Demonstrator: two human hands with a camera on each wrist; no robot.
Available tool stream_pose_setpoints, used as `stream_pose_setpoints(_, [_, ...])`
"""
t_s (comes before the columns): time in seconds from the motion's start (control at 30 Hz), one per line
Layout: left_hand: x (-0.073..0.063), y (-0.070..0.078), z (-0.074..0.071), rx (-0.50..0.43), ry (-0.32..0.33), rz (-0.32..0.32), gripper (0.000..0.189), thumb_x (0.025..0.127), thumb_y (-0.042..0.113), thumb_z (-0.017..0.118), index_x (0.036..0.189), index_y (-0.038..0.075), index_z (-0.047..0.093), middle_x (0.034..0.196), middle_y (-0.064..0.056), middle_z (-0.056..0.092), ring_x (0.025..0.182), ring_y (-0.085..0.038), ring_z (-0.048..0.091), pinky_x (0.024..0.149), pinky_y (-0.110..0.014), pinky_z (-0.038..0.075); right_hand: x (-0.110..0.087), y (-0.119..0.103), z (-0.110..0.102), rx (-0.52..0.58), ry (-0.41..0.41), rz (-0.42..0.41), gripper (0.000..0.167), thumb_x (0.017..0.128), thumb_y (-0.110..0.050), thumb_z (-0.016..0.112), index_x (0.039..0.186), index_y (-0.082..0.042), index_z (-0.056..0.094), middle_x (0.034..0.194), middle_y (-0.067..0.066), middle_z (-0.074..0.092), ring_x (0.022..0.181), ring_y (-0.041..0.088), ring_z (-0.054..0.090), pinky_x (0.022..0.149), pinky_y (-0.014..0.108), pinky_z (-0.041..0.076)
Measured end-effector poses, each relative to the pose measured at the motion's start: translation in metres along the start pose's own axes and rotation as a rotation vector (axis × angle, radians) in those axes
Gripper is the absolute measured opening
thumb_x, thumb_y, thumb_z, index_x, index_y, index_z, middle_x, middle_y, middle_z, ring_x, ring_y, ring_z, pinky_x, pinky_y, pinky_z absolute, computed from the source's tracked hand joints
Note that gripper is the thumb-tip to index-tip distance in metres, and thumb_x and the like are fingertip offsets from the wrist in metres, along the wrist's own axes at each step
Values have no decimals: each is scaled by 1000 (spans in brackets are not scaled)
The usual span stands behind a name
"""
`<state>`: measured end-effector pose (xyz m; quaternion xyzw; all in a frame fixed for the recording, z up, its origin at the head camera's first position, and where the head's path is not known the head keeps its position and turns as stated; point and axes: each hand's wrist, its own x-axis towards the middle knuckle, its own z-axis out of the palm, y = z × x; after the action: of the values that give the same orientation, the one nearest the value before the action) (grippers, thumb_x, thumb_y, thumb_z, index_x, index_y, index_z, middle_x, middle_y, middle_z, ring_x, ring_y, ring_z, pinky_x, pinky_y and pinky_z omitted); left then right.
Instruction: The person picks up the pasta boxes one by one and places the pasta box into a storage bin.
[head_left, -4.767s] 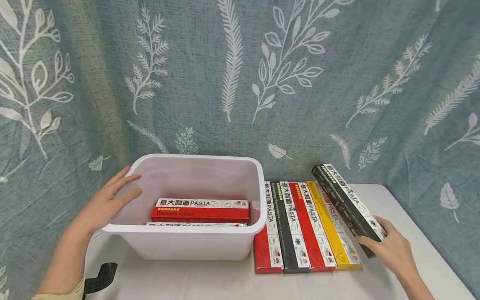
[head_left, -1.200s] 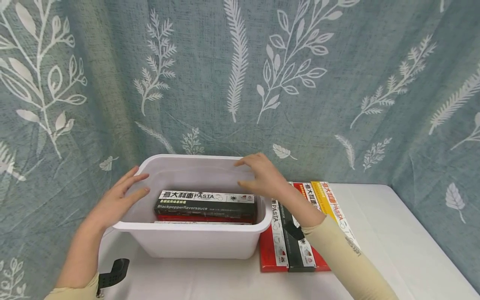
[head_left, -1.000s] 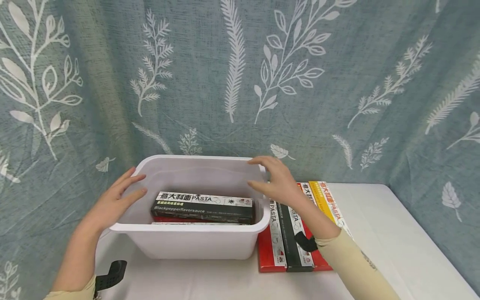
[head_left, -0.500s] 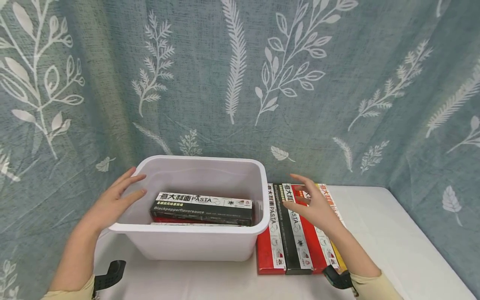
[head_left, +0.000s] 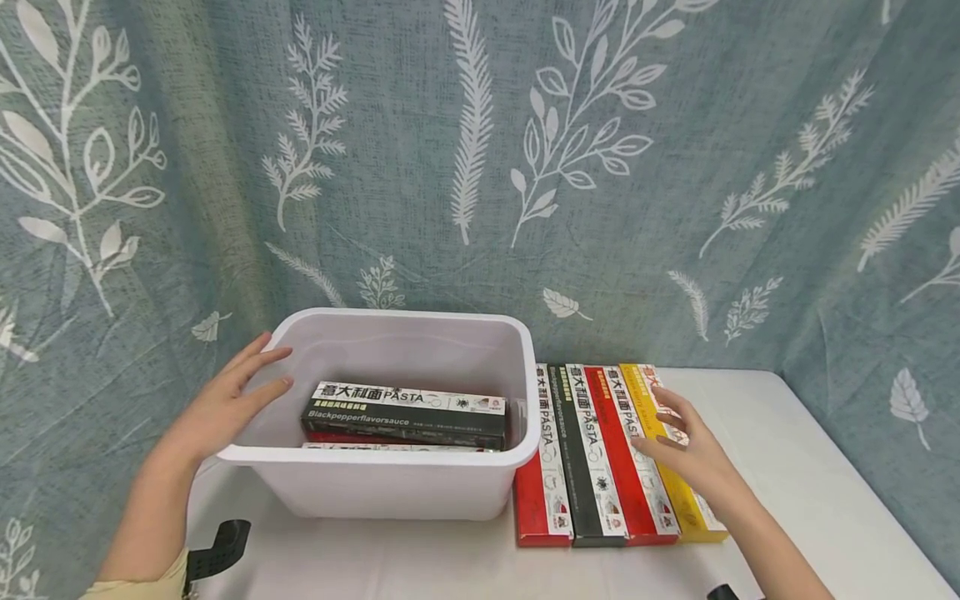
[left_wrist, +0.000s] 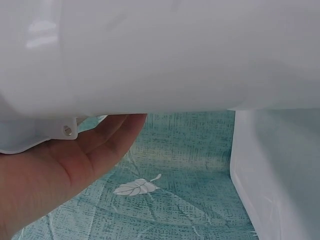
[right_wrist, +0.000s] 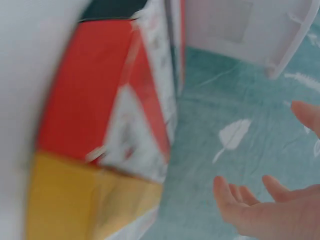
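Observation:
My left hand [head_left: 225,408] is at the left rim of a white plastic bin [head_left: 382,487], fingers and thumb spread and relaxed; in the left wrist view the bin's wall [left_wrist: 165,55] hides the fingertips. Inside the bin, a black-and-white pasta box [head_left: 405,421] labelled black pepper lies slightly askew on red pasta boxes. My right hand [head_left: 697,462] holds nothing and hovers with parted fingers over the yellow pasta box [head_left: 701,529], the rightmost of a row. Beside that box lie a red pasta box [head_left: 622,454], a black one [head_left: 581,475] and another red one [head_left: 532,504].
All of this stands on a white-covered table [head_left: 795,467]. Behind it hangs a blue-green curtain [head_left: 420,167] with white leaf prints. The bin's right wall stands close against the leftmost red box. A dark wrist strap [head_left: 217,550] shows at my left forearm.
The black pasta box, earlier in my right hand at the right, now lies in the bin. My emptied right hand has come back rightward to the yellow box. The left hand stays at the rim.

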<state>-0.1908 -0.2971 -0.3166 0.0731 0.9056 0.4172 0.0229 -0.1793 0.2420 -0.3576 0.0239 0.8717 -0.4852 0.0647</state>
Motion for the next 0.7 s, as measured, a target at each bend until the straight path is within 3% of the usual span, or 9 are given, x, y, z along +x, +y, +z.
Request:
stream_pose_setpoints(0.43, [2,0,0,7,-3,10,61,103,32,48,150,-4,31,162,-15,-6,143,-52,-2,97,-78,13,-16,46,-20,-70,-18,160,96,88,-35,72,156,-9,9,155,26,15,135,49,27,105,61,32])
stream_pose_setpoints(0.7, [2,-1,0,7,-13,-9,62,104,33,47,151,-2,29,162,-14,-7,143,-51,-5,97,-78,14,-18,66,-19,-246,-5,178,100,85,-38,75,153,2,13,149,35,19,132,53,25,105,65,28])
